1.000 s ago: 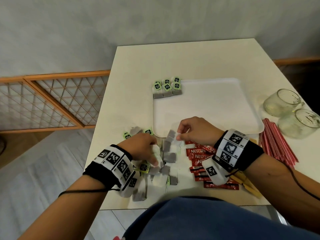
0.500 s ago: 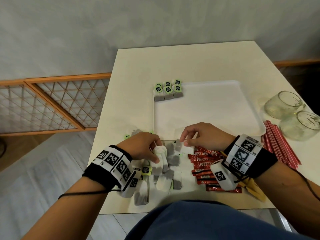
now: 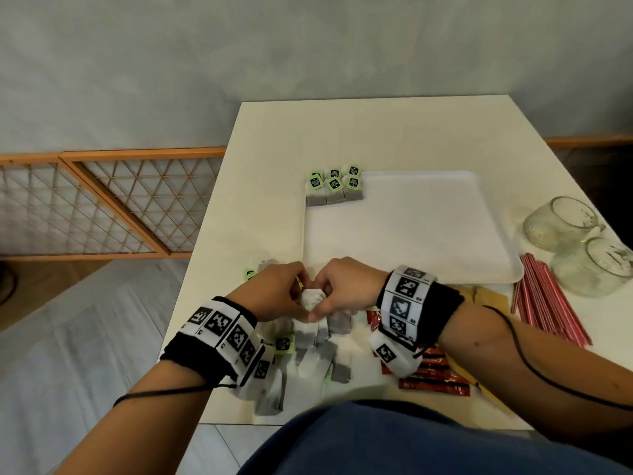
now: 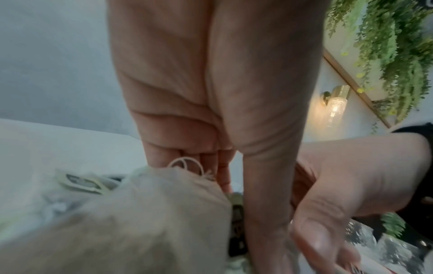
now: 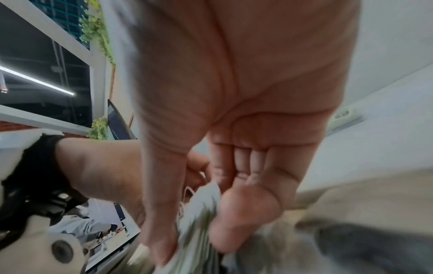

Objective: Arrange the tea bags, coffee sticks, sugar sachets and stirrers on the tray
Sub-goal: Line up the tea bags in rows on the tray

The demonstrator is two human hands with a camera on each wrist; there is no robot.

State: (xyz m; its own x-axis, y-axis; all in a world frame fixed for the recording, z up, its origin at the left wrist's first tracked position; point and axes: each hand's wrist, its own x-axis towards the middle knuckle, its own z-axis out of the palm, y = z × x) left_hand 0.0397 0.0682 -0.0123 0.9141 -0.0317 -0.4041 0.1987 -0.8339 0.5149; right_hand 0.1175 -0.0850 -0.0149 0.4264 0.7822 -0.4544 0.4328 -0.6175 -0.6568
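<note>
My two hands meet over the tea-bag pile (image 3: 318, 351) at the table's near edge, just short of the white tray (image 3: 445, 269). The left hand (image 3: 284, 296) and right hand (image 3: 339, 289) both pinch a small bunch of tea bags (image 3: 312, 298) between them. In the left wrist view the bunch (image 4: 145, 213) fills the lower left, its string looped by my fingers (image 4: 211, 163). In the right wrist view thumb and fingers (image 5: 243, 213) clamp the bags (image 5: 199, 213). Several green-tagged tea bags (image 3: 334, 186) stand in the tray's far left corner.
Red coffee sticks (image 3: 431, 375) lie under my right wrist, with brown sugar sachets (image 3: 486, 296) beside them. Red stirrers (image 3: 544, 299) lie right of the tray, next to two glass cups (image 3: 582, 248). A wooden lattice gate (image 3: 102, 207) stands left of the table.
My right hand moved left with its tea bag and joined the left hand, and both now hold one bunch together over the pile.
</note>
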